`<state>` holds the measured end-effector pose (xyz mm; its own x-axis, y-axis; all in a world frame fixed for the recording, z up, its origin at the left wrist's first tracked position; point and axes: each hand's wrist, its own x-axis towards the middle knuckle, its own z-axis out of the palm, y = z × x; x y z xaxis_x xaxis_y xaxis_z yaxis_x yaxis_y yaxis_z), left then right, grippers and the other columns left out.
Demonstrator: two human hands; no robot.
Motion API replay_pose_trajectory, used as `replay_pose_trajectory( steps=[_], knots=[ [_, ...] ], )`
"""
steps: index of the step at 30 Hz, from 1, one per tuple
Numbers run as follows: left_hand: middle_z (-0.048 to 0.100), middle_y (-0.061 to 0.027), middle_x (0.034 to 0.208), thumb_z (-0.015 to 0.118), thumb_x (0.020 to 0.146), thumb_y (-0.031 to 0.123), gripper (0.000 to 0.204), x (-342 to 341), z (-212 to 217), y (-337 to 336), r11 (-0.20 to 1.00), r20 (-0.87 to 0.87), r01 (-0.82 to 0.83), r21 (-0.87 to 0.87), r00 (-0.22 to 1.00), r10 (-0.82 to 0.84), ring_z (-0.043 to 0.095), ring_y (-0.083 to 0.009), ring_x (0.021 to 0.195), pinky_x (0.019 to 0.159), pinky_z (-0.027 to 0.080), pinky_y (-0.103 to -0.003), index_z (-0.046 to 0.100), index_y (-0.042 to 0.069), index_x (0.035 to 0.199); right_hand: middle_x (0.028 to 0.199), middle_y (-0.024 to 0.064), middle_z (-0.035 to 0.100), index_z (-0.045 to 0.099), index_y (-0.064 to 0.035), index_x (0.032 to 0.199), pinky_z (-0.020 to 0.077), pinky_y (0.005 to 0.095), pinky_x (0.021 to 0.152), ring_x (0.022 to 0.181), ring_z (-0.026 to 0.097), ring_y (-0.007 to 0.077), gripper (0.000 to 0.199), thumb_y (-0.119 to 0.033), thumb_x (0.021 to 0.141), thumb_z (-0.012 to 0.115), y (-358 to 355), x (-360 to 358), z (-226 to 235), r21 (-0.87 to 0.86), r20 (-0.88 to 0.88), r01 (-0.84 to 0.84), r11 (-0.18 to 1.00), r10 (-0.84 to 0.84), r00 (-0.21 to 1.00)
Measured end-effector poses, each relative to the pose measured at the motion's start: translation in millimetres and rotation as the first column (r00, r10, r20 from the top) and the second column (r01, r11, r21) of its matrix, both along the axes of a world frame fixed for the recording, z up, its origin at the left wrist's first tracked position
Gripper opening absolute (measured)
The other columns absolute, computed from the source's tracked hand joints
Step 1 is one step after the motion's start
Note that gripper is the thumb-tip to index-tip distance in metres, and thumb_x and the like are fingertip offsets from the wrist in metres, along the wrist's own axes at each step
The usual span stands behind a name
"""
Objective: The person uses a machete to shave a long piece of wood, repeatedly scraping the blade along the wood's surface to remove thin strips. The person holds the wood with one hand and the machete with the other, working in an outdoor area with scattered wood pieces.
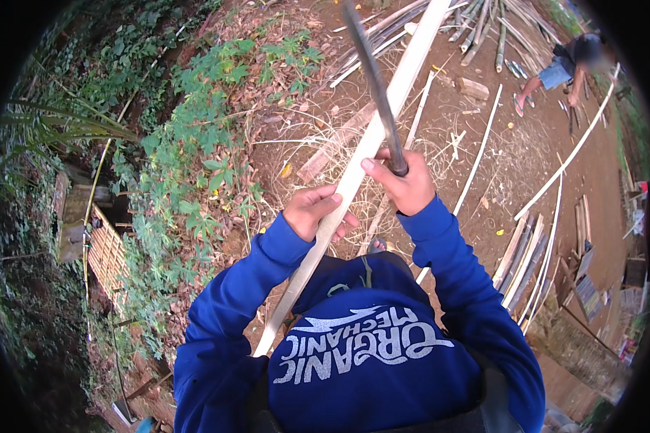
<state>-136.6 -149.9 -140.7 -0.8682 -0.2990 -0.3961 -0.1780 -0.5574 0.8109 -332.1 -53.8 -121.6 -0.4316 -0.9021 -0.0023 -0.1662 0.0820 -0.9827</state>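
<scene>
A long, pale split-bamboo strip (414, 63) runs aslant from the top of the view down past my left side. My left hand (313, 211) is closed around its middle, thumb on top and fingertips showing beyond its right edge. In my right hand (406, 186) is a long dark machete (378, 81), its blade pointing up and away and crossing over the strip. The right thumb lies against the strip's edge, just beyond my left hand. The right fingers are mostly hidden behind the handle.
Thin shavings (368, 191) litter the dirt around a short plank (337, 144). Bamboo poles (502, 36) lie piled at the far side, with more strips (520, 260) to the right. Another person (570, 68) bends over at the far right. Green plants (209, 159) grow on the left.
</scene>
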Motion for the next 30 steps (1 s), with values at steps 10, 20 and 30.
replay_pose_trajectory(
  steps=[10,20,30],
  knots=[
    [0.06,-0.0097,0.065,0.046,0.101,0.024,0.027,44.5,-68.3,30.2,0.982,-0.1,0.159,0.097,0.984,-0.149,0.055,-0.0147,0.039,0.033,0.044,-0.027,0.055,-0.001,0.104,0.051,-0.0011,0.047,0.054,-0.0046,0.067,0.0362,0.0301,0.04,0.041,0.044,0.0092,0.036,-0.03,0.085,0.072,-15.0,-45.5,-14.0,0.063,0.138,0.286,0.956,-0.292,0.947],
    [0.055,-0.0078,0.058,0.049,0.1,0.026,0.028,13.4,-3.3,4.1,0.993,0.071,0.101,-0.061,0.993,-0.096,0.049,-0.0142,0.036,0.031,0.037,-0.025,0.055,-0.001,0.1,0.066,0.01,0.064,0.062,-0.0128,0.084,0.0481,0.0425,0.052,0.058,0.064,0.0307,0.016,-0.022,0.073,0.068,39.9,18.5,-7.5,0.189,-0.799,0.054,0.98,0.122,0.589],
    [0.039,-0.0019,0.054,0.043,0.102,0.026,0.024,15.3,10.7,21.3,0.996,0.092,0.084,-0.019,0.992,-0.082,0.037,-0.0105,0.03,0.028,0.031,-0.024,0.046,0.005,0.091,0.071,0.015,0.067,0.065,-0.0127,0.09,0.0535,0.0478,0.061,0.064,0.068,0.0314,0.018,-0.025,0.078,0.062,29.9,-41.2,-8.8,0.334,-0.769,0.169,0.927,0.165,0.617]
  ],
)
